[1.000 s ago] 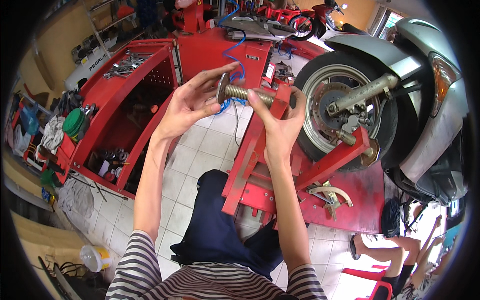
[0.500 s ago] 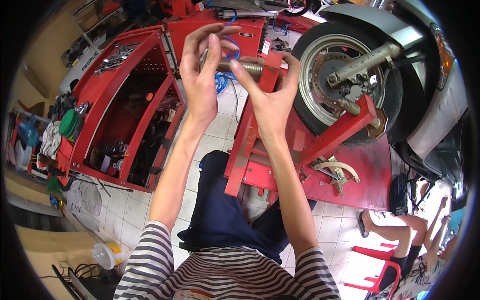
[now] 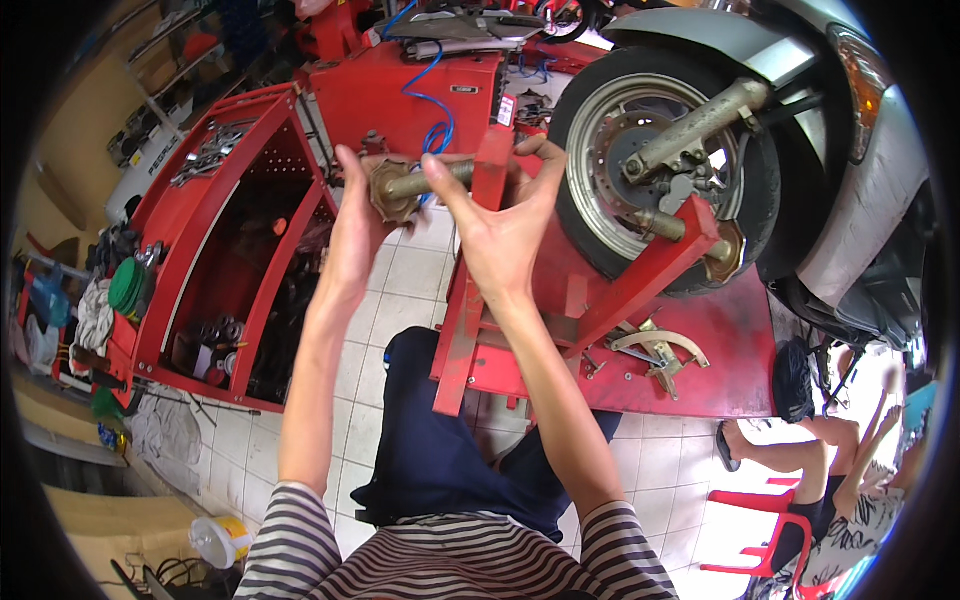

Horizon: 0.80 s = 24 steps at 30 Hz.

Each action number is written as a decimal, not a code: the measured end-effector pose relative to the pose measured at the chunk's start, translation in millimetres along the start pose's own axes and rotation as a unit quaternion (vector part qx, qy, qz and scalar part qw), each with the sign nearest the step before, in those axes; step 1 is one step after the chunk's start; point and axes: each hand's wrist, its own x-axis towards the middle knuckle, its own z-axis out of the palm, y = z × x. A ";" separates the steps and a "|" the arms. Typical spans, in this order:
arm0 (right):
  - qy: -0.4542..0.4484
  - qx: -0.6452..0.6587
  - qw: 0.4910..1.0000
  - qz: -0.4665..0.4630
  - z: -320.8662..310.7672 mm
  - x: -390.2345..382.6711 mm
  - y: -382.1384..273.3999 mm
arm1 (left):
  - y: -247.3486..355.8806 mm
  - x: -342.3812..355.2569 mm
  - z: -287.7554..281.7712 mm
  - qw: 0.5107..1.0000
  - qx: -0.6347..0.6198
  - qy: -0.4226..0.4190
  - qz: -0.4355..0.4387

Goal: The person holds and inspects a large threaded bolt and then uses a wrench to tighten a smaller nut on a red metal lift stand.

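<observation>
Screw (image 3: 408, 184) sits through red post (image 3: 490, 170), left of wheel (image 3: 640, 130), flange (image 3: 394, 207) outboard. Left hand (image 3: 348, 245) cups flange, grip slack, thumb off. Right hand (image 3: 495, 240) straddles post, thumb on screw; can't tell if clenched. 2nd screw (image 3: 662, 224) already in other post (image 3: 642, 285). Insertion looks done; travel left unclear from here.

Left hand (image 3: 350, 235) stood at metal end plate (image 3: 395, 206) of screw (image 3: 408, 184), thumb raised, fingers partly hidden behind plate. Right hand (image 3: 497, 240) straddled red upright (image 3: 490, 165), thumb along screw, fingers spread beyond. Second screw (image 3: 660, 224) crossed red arm (image 3: 635, 280) beside wheel (image 3: 643, 137). Metal bracket (image 3: 665, 352) lay on red counter (image 3: 735, 370). Wrenches (image 3: 213, 155) lay atop red cabinet (image 3: 180, 230), left. Person (image 3: 815, 455) sat on red chair (image 3: 748, 499), lower right.
</observation>
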 end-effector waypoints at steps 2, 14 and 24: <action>0.002 -0.001 1.000 -0.016 -3.1 1.2 0.8 | 12.5 -5.7 -15.7 0.987 0.032 -0.140 -0.074; -0.035 0.035 0.999 0.018 -4.0 4.6 -13.5 | 41.3 0.9 -15.7 0.978 0.113 -0.127 0.124; -0.042 0.020 0.999 0.018 -4.1 7.2 -12.5 | 35.5 10.5 -21.5 0.971 0.086 -0.162 0.155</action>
